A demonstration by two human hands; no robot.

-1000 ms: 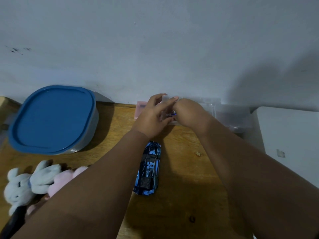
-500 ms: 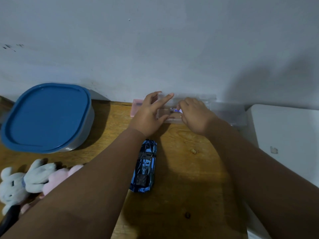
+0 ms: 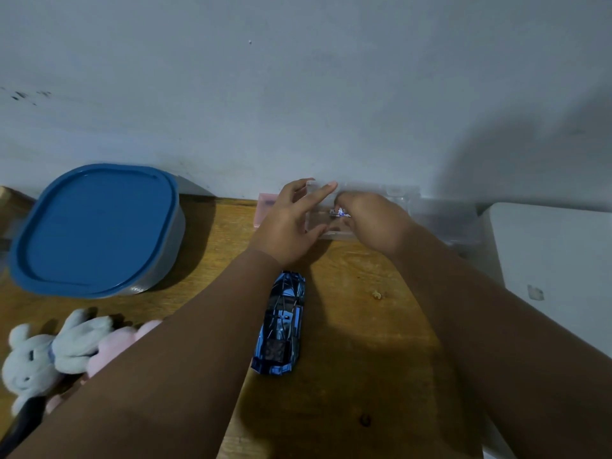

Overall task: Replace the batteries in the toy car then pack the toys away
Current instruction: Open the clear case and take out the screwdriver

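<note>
The left hand (image 3: 291,226) lies spread over the near end of a clear plastic box (image 3: 440,220), fingers straight and fanned, thumb along its front edge. It grasps nothing. I read this as steadying, so that the light box does not slide while the other hand works inside it. The right hand (image 3: 371,223) is curled over the same box, its fingertips closed in a pinch on a small blue-and-white piece (image 3: 339,213). I take the piece for a battery, though it is too small to be sure, and I cannot tell whether it is being lifted out or only gripped.

The box sits at the back of the wooden surface (image 3: 364,359), pushed against the wall, with a pink case (image 3: 265,207) just beside it on the left. That explains why both arms reach so far forward.

The blue toy car (image 3: 281,326) lies on the surface between the forearms, nose toward the box and well short of it, touched by neither hand. It seems parked there within easy reach for the battery change, which does not look started on the car itself.

To the left stands a container with a blue lid (image 3: 99,226), closed, likely where the toys go. In front of it lie a white plush rabbit (image 3: 43,352) and a pink plush toy (image 3: 116,342), touching each other and not yet packed.
</note>
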